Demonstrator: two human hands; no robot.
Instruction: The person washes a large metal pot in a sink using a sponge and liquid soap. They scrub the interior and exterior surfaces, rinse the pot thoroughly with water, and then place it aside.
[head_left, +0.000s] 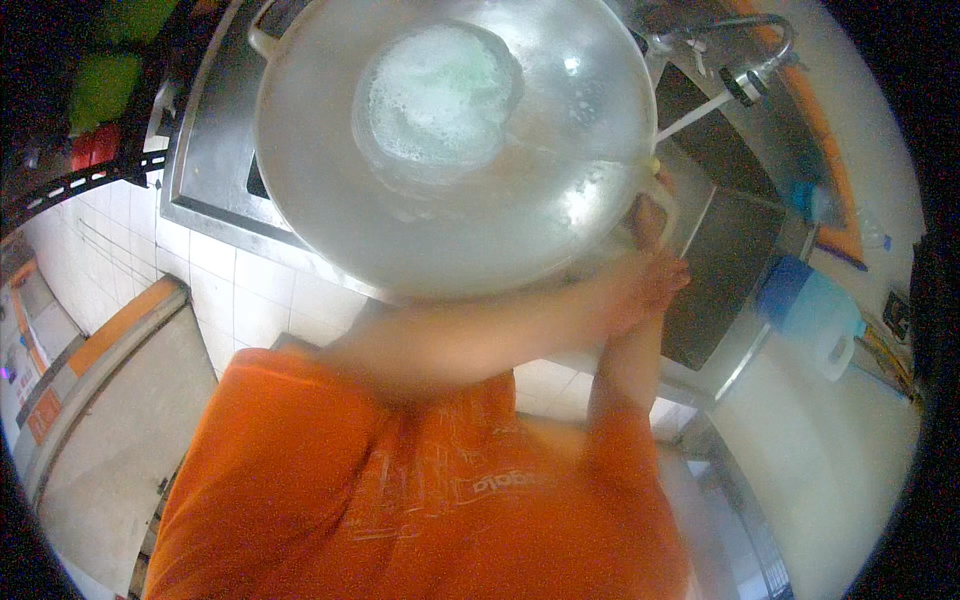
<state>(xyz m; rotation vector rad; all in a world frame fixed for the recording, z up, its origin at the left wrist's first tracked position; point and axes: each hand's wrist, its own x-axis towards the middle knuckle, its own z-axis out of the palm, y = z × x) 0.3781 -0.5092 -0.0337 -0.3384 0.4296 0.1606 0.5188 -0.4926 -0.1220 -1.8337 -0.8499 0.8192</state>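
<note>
A large, shallow metal wok (322, 172) with loop handles is over the sink, a patch of white soapy foam (439, 97) in its middle. At the wok's right side my right hand (651, 217) grips the pale loop handle, partly hidden by the rim. My left arm reaches across my front, and my left hand (656, 285) lies against my right wrist; its fingers are blurred. Water (694, 118) runs from a curved metal tap (776, 37) and meets the wok's right edge. A small yellowish spot shows at that rim, too unclear to name.
A steel sink edge (225, 214) shows at left. To the right, dark counter panels (724, 277) and a light blue jug-like container (817, 319) with a dark blue end stand near. Further right is a clear plastic bottle (874, 232). White tiles (262, 277) face the sink's front.
</note>
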